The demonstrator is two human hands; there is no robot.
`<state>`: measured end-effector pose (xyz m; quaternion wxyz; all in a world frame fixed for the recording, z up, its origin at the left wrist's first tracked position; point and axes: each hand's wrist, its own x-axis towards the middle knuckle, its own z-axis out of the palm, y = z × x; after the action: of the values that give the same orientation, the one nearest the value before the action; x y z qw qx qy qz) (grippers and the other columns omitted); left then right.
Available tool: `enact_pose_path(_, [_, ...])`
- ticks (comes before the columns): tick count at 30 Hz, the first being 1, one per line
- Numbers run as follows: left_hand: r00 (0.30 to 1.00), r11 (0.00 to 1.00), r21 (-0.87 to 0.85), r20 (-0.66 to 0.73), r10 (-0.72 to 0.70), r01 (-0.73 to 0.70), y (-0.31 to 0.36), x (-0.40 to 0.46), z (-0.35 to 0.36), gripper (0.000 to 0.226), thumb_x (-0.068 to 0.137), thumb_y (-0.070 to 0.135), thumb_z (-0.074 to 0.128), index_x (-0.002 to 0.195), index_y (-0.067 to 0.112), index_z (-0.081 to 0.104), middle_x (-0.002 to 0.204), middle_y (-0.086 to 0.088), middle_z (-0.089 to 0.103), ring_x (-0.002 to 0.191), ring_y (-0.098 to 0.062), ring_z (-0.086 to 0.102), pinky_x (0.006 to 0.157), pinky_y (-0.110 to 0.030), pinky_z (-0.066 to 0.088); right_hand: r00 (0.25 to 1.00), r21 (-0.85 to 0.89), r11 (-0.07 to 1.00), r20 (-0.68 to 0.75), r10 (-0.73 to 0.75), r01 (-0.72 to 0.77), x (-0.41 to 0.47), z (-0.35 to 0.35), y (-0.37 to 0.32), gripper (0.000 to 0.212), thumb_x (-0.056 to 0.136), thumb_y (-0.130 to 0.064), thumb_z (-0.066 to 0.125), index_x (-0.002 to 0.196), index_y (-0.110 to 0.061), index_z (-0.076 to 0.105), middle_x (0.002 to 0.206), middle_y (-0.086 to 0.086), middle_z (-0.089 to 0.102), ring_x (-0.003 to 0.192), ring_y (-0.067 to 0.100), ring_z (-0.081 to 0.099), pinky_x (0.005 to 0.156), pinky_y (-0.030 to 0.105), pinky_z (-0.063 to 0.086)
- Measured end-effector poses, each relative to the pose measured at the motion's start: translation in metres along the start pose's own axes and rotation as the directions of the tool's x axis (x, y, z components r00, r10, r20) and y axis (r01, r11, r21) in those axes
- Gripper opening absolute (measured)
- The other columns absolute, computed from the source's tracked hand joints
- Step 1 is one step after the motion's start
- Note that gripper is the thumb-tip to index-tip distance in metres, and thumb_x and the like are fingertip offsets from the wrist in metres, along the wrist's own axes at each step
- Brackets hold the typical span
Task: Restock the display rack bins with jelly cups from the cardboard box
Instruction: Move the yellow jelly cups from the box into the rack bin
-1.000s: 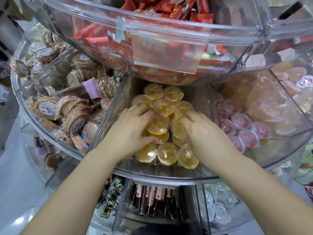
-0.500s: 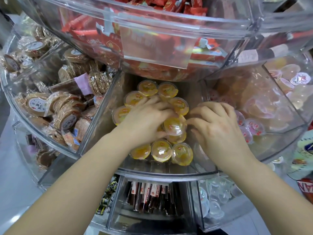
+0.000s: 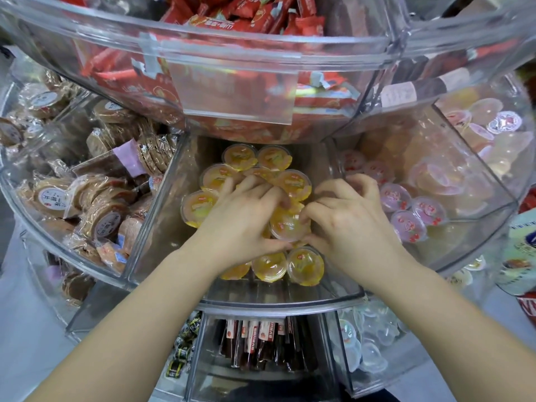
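Several yellow jelly cups (image 3: 304,264) lie piled in the middle clear bin (image 3: 275,298) of the display rack. Both hands are inside this bin, on top of the pile. My left hand (image 3: 243,224) spreads its fingers over the cups and holds one raised yellow cup (image 3: 287,224) between forefinger and thumb. My right hand (image 3: 352,224) has curled fingers and pinches the same cup at its right rim. The hands hide the cups beneath them. The cardboard box is out of view.
Pink-lidded jelly cups (image 3: 406,224) fill the bin to the right, and wrapped round cakes (image 3: 101,219) the bin to the left. An upper bin of red packets (image 3: 232,24) overhangs the back of the middle bin. Below are dark snack sticks (image 3: 261,343) and clear jelly cups (image 3: 368,338).
My right hand came in from the bin's right side to the raised cup. My left hand stayed over the pile, and both hands closed in around that cup.
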<state>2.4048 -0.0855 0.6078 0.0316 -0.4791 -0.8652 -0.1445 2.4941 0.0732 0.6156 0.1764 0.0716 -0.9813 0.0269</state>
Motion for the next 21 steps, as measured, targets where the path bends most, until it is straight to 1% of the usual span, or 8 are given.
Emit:
enact_pose_path(3, [0.999, 0.959, -0.283, -0.036, -0.031, 0.020, -0.004, -0.002, -0.005, 0.051, 0.063, 0.049, 0.073, 0.104, 0.021, 0.060, 0.103, 0.014, 0.060, 0.107, -0.011, 0.051, 0.085, -0.026, 0.030, 0.996, 0.196, 0.979, -0.065, 0.068, -0.054, -0.004, -0.005, 0.004, 0.024, 0.061, -0.027, 0.085, 0.073, -0.015, 0.067, 0.074, -0.003, 0.068, 0.087, 0.022, 0.064, 0.094, 0.037, 0.029])
enact_pose_path(5, [0.995, 0.801, -0.597, -0.052, -0.084, 0.036, -0.004, -0.005, -0.012, 0.047, 0.066, 0.042, 0.071, 0.107, 0.030, 0.054, 0.104, 0.022, 0.057, 0.105, 0.001, 0.053, 0.089, -0.015, 0.038, 0.985, 0.424, 0.901, -0.095, 0.142, -0.089, -0.005, -0.014, 0.003, 0.024, 0.067, -0.028, 0.080, 0.082, -0.016, 0.065, 0.083, -0.006, 0.066, 0.086, 0.014, 0.061, 0.088, 0.026, 0.039])
enact_pose_path(7, [0.993, 0.621, -0.783, -0.042, -0.108, 0.034, -0.002, -0.006, -0.018, 0.050, 0.069, 0.029, 0.073, 0.112, 0.034, 0.049, 0.111, 0.022, 0.057, 0.109, -0.002, 0.055, 0.091, -0.014, 0.042, 0.973, 0.678, 0.723, -0.051, 0.226, -0.132, -0.004, -0.022, -0.001, 0.032, 0.071, -0.024, 0.077, 0.097, -0.025, 0.058, 0.094, -0.011, 0.062, 0.089, 0.002, 0.058, 0.078, 0.012, 0.043])
enact_pose_path(10, [0.996, 0.468, -0.884, -0.017, -0.085, 0.025, 0.000, -0.007, -0.022, 0.058, 0.073, 0.015, 0.070, 0.123, 0.027, 0.044, 0.125, 0.018, 0.055, 0.123, -0.006, 0.050, 0.098, -0.018, 0.040, 0.951, 0.811, 0.528, 0.106, 0.291, -0.252, 0.000, -0.025, -0.006, 0.063, 0.072, -0.030, 0.076, 0.124, -0.038, 0.041, 0.114, -0.017, 0.058, 0.104, -0.003, 0.057, 0.082, 0.013, 0.047])
enact_pose_path(12, [0.998, 0.393, -0.918, 0.019, -0.065, 0.043, 0.002, -0.008, -0.022, 0.063, 0.074, 0.012, 0.069, 0.129, 0.023, 0.040, 0.136, 0.008, 0.051, 0.130, -0.009, 0.045, 0.103, -0.023, 0.039, 0.939, 0.794, 0.532, 0.135, 0.316, -0.293, 0.001, -0.022, -0.009, 0.070, 0.070, -0.033, 0.075, 0.131, -0.035, 0.040, 0.116, -0.020, 0.059, 0.108, -0.006, 0.055, 0.088, 0.014, 0.046])
enact_pose_path(15, [0.994, 0.383, -0.920, 0.052, -0.101, 0.087, 0.010, -0.008, -0.018, 0.077, 0.067, 0.022, 0.077, 0.132, 0.026, 0.037, 0.140, 0.005, 0.047, 0.130, -0.007, 0.044, 0.105, -0.026, 0.039, 0.915, 0.775, 0.555, 0.075, 0.397, -0.304, 0.003, -0.019, -0.014, 0.069, 0.064, -0.030, 0.079, 0.127, -0.028, 0.049, 0.110, -0.018, 0.061, 0.103, -0.005, 0.056, 0.089, 0.016, 0.045])
enact_pose_path(19, [0.976, 0.383, -0.917, 0.023, -0.217, 0.107, 0.015, -0.004, -0.020, 0.071, 0.056, 0.032, 0.082, 0.119, 0.032, 0.051, 0.121, 0.010, 0.059, 0.112, -0.008, 0.059, 0.092, -0.024, 0.047, 0.911, 0.742, 0.623, -0.039, 0.410, -0.248, 0.003, -0.014, -0.025, 0.067, 0.061, -0.021, 0.084, 0.117, -0.031, 0.048, 0.102, -0.021, 0.053, 0.097, -0.005, 0.052, 0.083, 0.011, 0.043])
enact_pose_path(21, [0.977, 0.423, -0.900, 0.012, -0.215, 0.104, 0.012, -0.003, -0.021, 0.065, 0.055, 0.032, 0.083, 0.114, 0.033, 0.055, 0.110, 0.013, 0.064, 0.106, -0.010, 0.062, 0.089, -0.024, 0.049, 0.921, 0.732, 0.642, -0.053, 0.386, -0.227, 0.001, -0.012, -0.026, 0.065, 0.062, -0.020, 0.083, 0.117, -0.028, 0.048, 0.101, -0.013, 0.053, 0.095, -0.001, 0.051, 0.081, 0.013, 0.044])
